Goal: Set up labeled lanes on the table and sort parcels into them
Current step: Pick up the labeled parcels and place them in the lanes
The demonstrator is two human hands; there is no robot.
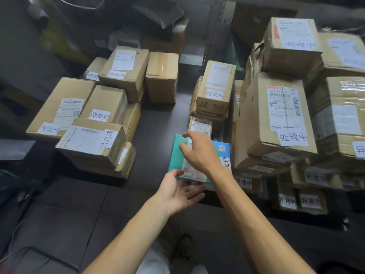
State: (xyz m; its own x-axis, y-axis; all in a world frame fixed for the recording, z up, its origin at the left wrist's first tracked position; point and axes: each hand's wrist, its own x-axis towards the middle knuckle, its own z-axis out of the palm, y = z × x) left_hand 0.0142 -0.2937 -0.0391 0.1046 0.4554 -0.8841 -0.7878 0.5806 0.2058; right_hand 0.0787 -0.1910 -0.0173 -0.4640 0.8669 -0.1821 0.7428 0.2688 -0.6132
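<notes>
We've got the teal-and-blue parcel (176,161) lying flat on the dark desk (158,123), right in the gap between the carton groups, and both hands are on the scene. The right hand (203,155) is spread over the parcel's top, its fingers (186,134) loosely curved and apart, gripping nothing. We can't tell whether they touch the surface. The left hand (177,191) sits at the near edge, palm up, its fingers (194,194) relaxed and reaching in below that edge, the thumb just beside the near-left corner. It isn't clasping anything either.

The parcel itself is teal on the left and blue on the right. It has a white shipping label across the top and a white handwritten tag on its right side, partly hidden by the wrist. To its left is a cluster of brown cartons (94,139) with white handwritten tags. Just behind it is a small carton stack (214,91), and close on its right a tall tagged pile (276,115).
</notes>
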